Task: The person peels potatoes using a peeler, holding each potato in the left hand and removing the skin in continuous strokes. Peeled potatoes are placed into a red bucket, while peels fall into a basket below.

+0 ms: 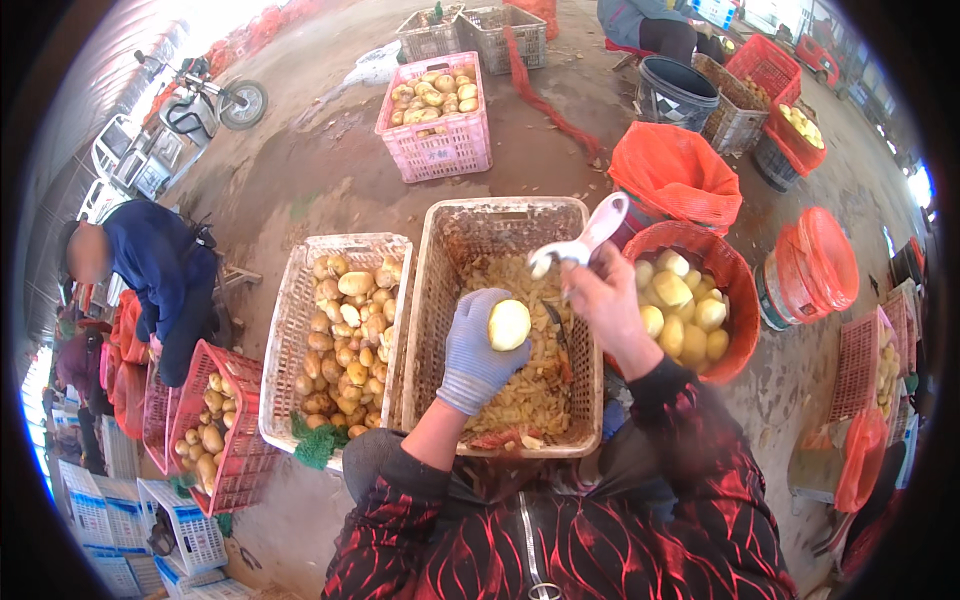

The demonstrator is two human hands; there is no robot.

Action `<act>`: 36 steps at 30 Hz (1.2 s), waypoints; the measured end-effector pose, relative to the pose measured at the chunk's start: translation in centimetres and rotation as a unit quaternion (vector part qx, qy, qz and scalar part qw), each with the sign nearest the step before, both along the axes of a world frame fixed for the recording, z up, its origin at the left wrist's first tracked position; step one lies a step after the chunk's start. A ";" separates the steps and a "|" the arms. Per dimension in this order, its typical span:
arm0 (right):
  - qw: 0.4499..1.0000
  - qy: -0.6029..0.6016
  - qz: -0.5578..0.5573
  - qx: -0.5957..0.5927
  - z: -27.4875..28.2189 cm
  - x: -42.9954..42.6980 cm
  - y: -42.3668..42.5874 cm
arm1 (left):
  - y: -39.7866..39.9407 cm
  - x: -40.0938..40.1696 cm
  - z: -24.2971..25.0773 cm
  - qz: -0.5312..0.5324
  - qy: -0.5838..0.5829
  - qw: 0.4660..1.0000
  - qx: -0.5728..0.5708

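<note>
My left hand, in a striped knit glove, grips a peeled potato above a plastic crate of potato peelings. Bare and raised to its right, my right hand holds a white-handled peeler, its head pointing left over the crate. The peeler's blade is too blurred to make out. A dark, thin tool lies on the peelings. Left of this crate stands a white crate of unpeeled potatoes. To the right, peeled potatoes fill a bucket lined with red mesh.
A pink crate of potatoes stands ahead. Beyond the bucket are another mesh-lined container and a lidded-looking bucket with red mesh. At left, a person in dark blue sits by a red crate. A three-wheeled vehicle is parked behind.
</note>
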State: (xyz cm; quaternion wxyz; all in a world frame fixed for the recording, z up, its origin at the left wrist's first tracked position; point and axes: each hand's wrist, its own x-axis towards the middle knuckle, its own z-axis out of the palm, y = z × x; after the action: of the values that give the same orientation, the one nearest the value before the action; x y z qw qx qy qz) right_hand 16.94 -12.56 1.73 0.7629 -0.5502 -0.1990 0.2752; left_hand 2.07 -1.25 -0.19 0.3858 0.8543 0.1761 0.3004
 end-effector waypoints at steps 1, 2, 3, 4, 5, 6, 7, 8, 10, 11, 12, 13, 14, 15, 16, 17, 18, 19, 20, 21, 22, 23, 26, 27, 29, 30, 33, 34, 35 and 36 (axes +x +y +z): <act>0.999 0.016 0.051 0.002 1.0 -1.8 -0.3 | 0.1 0.1 -0.2 0.012 0.006 1.000 0.004; 0.997 -0.010 0.071 -0.010 1.6 -3.5 -0.4 | 0.1 0.3 -0.2 0.018 0.012 1.000 0.007; 0.990 -0.095 0.102 0.024 0.0 -3.2 -0.4 | 0.1 0.5 -0.4 0.009 0.002 1.000 0.030; 0.993 -0.095 0.067 0.001 -0.4 -3.0 0.4 | 0.6 0.0 -0.4 0.017 -0.003 0.998 0.062; 0.995 -0.094 0.031 -0.022 -0.7 -2.6 1.5 | 1.0 -0.7 -0.4 0.025 -0.008 0.995 0.094; 0.991 -0.111 -0.056 -0.045 -2.1 -0.6 1.1 | 0.4 -0.2 0.2 -0.002 -0.029 0.998 0.053; 0.995 -0.041 -0.086 -0.033 -1.8 0.0 1.2 | 0.4 -0.3 0.5 -0.002 -0.026 0.999 0.044; 0.996 0.005 -0.064 -0.056 -1.6 0.3 0.7 | 0.3 -0.3 0.8 -0.002 -0.024 0.999 0.035; 0.995 0.057 -0.029 -0.071 -0.9 -0.1 -0.2 | 0.3 -0.2 0.7 -0.005 -0.028 0.998 0.049; 0.996 0.064 -0.016 -0.063 -0.6 -0.7 -0.3 | 0.4 0.0 0.4 -0.008 -0.034 0.997 0.073; 0.996 0.072 -0.005 -0.053 -0.2 -1.4 -0.5 | 0.5 0.2 0.2 -0.012 -0.040 0.994 0.098; 0.999 0.027 0.027 -0.034 0.7 -2.2 -0.4 | 0.7 0.1 0.0 -0.004 -0.028 0.992 0.120; 0.998 -0.018 0.059 -0.014 1.7 -3.1 -0.4 | 0.8 0.1 -0.3 0.004 -0.017 0.990 0.141; 0.994 -0.063 0.086 0.005 2.1 -3.7 -0.6 | 0.8 0.2 -0.4 0.009 -0.007 0.987 0.162; 0.984 -0.102 0.130 0.061 0.8 -4.1 -0.5 | 0.9 0.3 -0.4 0.012 -0.002 0.986 0.166; 0.981 -0.141 0.130 0.036 0.7 -4.2 -0.6 | 0.9 0.5 -0.3 0.015 0.003 0.985 0.171; 0.987 -0.153 0.050 0.011 -0.2 -3.0 -0.3 | 0.8 0.6 -0.2 0.014 0.009 0.985 0.174; 0.988 -0.157 -0.008 0.000 -1.9 -1.7 1.3 | 1.0 -0.5 -0.1 0.033 0.001 0.984 0.175; 0.992 -0.093 -0.066 -0.046 -2.1 -0.3 1.5 | 0.9 -0.7 0.2 0.034 -0.020 0.986 0.165; 0.994 -0.035 -0.105 -0.015 -1.4 0.4 1.8 | 0.8 -0.5 0.5 0.033 -0.045 0.986 0.154; 0.997 -0.002 -0.076 -0.016 -0.9 0.2 0.9 | 0.7 -0.3 0.3 0.024 -0.059 0.989 0.134; 0.998 0.031 -0.047 -0.016 -0.2 -0.4 -0.4 | 0.7 0.1 0.3 0.014 -0.066 0.992 0.109; 0.993 0.038 0.083 0.080 0.6 -3.9 -0.7 | 0.5 0.3 -0.1 -0.017 -0.066 0.997 0.044; 0.998 0.030 0.042 0.037 0.2 -3.6 -0.2 | 0.6 -0.1 0.1 -0.023 -0.061 0.997 0.030; 0.997 0.007 -0.050 -0.051 -1.3 -1.6 1.0 | 0.5 -0.3 0.3 -0.041 -0.063 0.997 -0.016; 0.997 0.030 -0.053 -0.040 -3.3 -1.1 2.2 | 1.0 -1.3 0.5 -0.027 -0.063 0.997 -0.032; 0.995 0.037 -0.076 -0.058 -3.9 -1.3 1.2 | 0.5 -0.7 0.8 0.011 -0.083 0.967 -0.243; 0.992 0.051 -0.054 -0.100 -4.6 -1.7 1.1 | 0.8 -0.3 0.7 0.029 -0.102 0.933 -0.345; 0.988 0.091 -0.029 -0.118 -6.1 -2.7 1.2 | 1.0 0.0 0.6 0.047 -0.118 0.888 -0.443; 0.980 0.140 0.034 -0.140 -7.3 -3.9 1.3 | 1.1 0.2 0.5 0.061 -0.167 0.858 -0.481</act>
State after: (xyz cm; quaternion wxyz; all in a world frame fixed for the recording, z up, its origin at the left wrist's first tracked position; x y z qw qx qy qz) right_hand 13.08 -11.27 -5.60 0.6886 -0.6006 -0.0685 0.4006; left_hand 2.31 -0.18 0.30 0.7532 0.4867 0.2837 0.3396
